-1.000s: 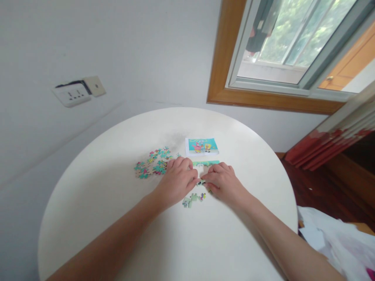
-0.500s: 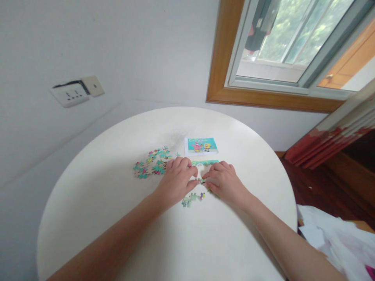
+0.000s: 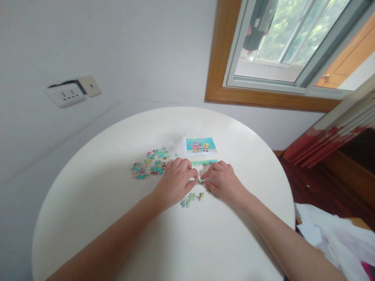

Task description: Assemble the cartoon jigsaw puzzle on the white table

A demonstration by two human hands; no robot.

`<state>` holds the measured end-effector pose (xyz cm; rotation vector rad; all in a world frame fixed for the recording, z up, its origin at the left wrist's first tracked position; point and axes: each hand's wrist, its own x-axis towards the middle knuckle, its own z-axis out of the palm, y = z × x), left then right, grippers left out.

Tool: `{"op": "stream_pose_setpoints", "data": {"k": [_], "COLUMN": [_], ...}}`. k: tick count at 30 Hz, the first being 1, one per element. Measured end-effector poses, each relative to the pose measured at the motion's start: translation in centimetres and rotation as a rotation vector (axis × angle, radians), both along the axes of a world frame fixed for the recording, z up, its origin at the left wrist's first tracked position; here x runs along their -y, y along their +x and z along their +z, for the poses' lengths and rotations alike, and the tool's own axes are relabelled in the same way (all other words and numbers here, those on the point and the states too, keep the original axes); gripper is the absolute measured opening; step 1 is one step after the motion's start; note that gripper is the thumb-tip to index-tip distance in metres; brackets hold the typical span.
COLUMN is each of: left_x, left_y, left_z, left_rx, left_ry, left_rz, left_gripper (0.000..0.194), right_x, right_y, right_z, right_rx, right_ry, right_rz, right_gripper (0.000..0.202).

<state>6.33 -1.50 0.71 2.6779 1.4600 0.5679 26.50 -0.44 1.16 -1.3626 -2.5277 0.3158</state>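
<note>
Small green puzzle pieces (image 3: 200,181) sit between my fingertips at the middle of the table. My left hand (image 3: 177,179) pinches them from the left, thumb and forefinger close together. From the right, my right hand (image 3: 222,179) grips them the same way. A joined teal strip of puzzle (image 3: 205,162) lies just beyond my hands. Nearer to me is a small group of joined pale green pieces (image 3: 191,198). Loose colourful pieces (image 3: 152,164) are heaped left of my left hand, which hides part of them.
A picture card with cartoon figures (image 3: 200,146) lies behind the strip on the round white table (image 3: 88,187). A wall with a socket (image 3: 66,94) and a window stand behind. White bags (image 3: 331,234) are at the lower right.
The view has shifted slightly, so everything sits a little further left. My fingertips still meet at the small pieces, with the right ones slightly closer to the left.
</note>
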Motion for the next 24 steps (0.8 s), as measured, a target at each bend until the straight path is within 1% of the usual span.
{"op": "stream_pose_setpoints", "data": {"k": [4, 7, 10, 15, 19, 24], "left_x": [0.03, 0.14, 0.21, 0.20, 0.19, -0.03], "left_y": [0.03, 0.14, 0.31, 0.41, 0.38, 0.02], "left_z": [0.05, 0.11, 0.12, 0.04, -0.08, -0.01], "left_rx": [-0.004, 0.010, 0.021, 0.029, 0.042, 0.102], "left_ry": [-0.008, -0.018, -0.017, -0.021, -0.025, -0.025], "left_rz": [0.008, 0.022, 0.026, 0.039, 0.038, 0.023], "left_gripper": [0.007, 0.010, 0.010, 0.008, 0.010, 0.011], "right_x": [-0.16, -0.17, 0.00, 0.42, 0.51, 0.42], "right_y": [-0.02, 0.02, 0.09, 0.13, 0.13, 0.29], "right_z": [0.01, 0.00, 0.03, 0.40, 0.55, 0.24], "right_rx": [0.003, -0.003, -0.027, -0.064, -0.061, -0.036], "right_ry": [-0.015, -0.015, 0.003, 0.053, 0.083, 0.095], "right_rz": [0.003, 0.006, 0.020, 0.098, 0.107, 0.124], "right_gripper": [0.020, 0.019, 0.021, 0.021, 0.023, 0.020]}}
